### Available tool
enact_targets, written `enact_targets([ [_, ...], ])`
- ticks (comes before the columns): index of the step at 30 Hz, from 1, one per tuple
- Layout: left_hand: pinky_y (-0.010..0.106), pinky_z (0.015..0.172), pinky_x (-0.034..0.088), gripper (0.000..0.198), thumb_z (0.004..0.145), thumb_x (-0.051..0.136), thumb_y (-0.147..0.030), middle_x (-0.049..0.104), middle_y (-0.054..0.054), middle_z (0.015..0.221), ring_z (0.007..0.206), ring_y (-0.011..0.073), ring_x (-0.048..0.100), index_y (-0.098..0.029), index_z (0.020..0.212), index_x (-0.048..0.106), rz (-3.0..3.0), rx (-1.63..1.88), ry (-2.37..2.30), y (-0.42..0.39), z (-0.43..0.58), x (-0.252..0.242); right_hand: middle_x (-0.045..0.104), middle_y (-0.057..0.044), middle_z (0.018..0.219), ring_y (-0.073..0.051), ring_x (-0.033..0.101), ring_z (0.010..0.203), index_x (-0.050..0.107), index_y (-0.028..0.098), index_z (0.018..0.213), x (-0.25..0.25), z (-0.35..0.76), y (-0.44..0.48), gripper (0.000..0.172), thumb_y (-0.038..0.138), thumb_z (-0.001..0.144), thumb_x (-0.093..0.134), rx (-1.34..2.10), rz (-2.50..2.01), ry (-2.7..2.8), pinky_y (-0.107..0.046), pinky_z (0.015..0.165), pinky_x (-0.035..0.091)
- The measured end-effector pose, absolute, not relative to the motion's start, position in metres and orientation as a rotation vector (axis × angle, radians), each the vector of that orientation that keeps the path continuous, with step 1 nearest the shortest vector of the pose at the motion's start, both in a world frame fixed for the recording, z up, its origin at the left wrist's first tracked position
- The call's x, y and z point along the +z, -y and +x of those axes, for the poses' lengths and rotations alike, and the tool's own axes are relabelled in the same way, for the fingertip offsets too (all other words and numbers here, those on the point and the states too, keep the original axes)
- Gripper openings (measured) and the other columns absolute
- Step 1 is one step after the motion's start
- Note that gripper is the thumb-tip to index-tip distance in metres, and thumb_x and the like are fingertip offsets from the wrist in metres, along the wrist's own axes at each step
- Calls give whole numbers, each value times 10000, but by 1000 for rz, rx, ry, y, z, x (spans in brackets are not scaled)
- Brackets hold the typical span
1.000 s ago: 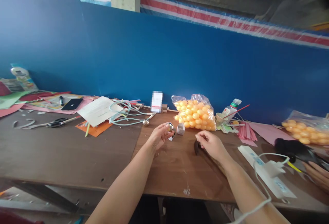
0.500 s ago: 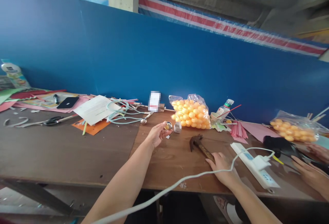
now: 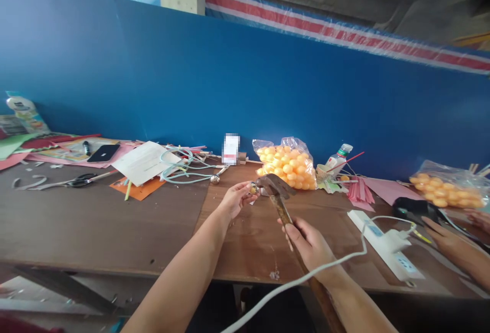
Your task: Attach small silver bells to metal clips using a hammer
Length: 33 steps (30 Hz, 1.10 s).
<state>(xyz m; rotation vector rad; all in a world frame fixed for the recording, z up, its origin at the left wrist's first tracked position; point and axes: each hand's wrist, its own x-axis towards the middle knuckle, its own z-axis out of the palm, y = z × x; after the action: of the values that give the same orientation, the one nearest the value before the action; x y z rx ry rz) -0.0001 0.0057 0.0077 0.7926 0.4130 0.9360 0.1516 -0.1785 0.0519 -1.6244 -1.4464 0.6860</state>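
Left hand [image 3: 234, 201] out in front, fingertips pinching 1 shiny silver ball [image 3: 253, 188] over the brown tabletop [image 3: 153, 236]! And look at the right hand [image 3: 310, 245]: fingers wrapped firmly round the wooden handle of a claw hammer [image 3: 282, 210], its head tilted up right beside that ball. Contact? Too tight to call from this angle!

A white cable [image 3: 287, 284] sweeps across in front of the right wrist, running back to a plug [image 3: 396, 241] in the white power strip [image 3: 365, 227]. Just behind the hammer head sits a clear plastic bag [image 3: 287, 162] packed with orange balls, and to its right a bottle [image 3: 339, 160] leans beside pink paper strips [image 3: 360, 190].

Over to the left: a 2nd silver ball [image 3: 215, 179] by a loop of pale blue cord [image 3: 179, 182], then a white sheet [image 3: 143, 162] overlapping orange paper [image 3: 141, 191], scissors [image 3: 82, 180] and a black phone [image 3: 103, 153].

Far right, a co-worker's hand [image 3: 446, 241] is at a black object [image 3: 413, 210], with another bag of orange balls [image 3: 446, 190] behind. Backing it all, 1 long blue partition [image 3: 229, 73]!
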Motion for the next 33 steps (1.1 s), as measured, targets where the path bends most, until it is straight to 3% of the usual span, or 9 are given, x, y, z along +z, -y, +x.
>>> enact_targets([
  [5, 231, 664, 564, 161, 792, 654, -141, 708, 95, 775, 613, 125, 669, -80, 940, 673, 745, 986, -453, -5, 2, 8, 639, -55, 762, -179, 574, 677, 630, 160, 905, 50, 138, 168, 399, 522, 868, 467, 476, -1710, 1554, -270, 606, 442],
  [14, 215, 645, 558, 200, 815, 637, -167, 713, 105, 791, 626, 128, 677, -81, 994, 660, 735, 996, -441, -5, 3, 11, 670, -71, 870, -208, 616, 825, 620, 173, 987, 54, 135, 172, 378, 501, 876, 467, 460, -1657, 1541, -295, 757, 476],
  [21, 225, 652, 563, 202, 806, 649, -175, 715, 120, 799, 635, 141, 685, -72, 979, 662, 718, 986, -456, -5, 4, 11, 625, -41, 658, -196, 588, 627, 659, 166, 1020, 45, 134, 168, 491, 588, 832, 494, 532, -1658, 1440, -282, 555, 461],
  [26, 223, 656, 563, 247, 789, 679, -221, 713, 144, 816, 716, 181, 703, -61, 976, 656, 744, 980, -430, -5, 3, 11, 617, -40, 658, -187, 572, 594, 648, 158, 1035, 44, 135, 169, 539, 625, 820, 487, 587, -1655, 1400, -283, 531, 447],
  [30, 217, 631, 561, 225, 790, 674, -204, 707, 134, 811, 716, 182, 702, -62, 961, 643, 709, 996, -474, -4, 1, 15, 631, -52, 732, -194, 584, 652, 625, 169, 1017, 44, 140, 169, 470, 576, 865, 446, 539, -1676, 1459, -303, 610, 468],
  [33, 217, 638, 562, 185, 801, 653, -177, 701, 122, 810, 704, 168, 697, -66, 946, 624, 623, 1073, -520, -6, -1, 18, 638, -80, 888, -225, 601, 828, 601, 200, 980, 37, 159, 171, 360, 508, 887, 441, 288, -1755, 1638, -331, 745, 470],
])
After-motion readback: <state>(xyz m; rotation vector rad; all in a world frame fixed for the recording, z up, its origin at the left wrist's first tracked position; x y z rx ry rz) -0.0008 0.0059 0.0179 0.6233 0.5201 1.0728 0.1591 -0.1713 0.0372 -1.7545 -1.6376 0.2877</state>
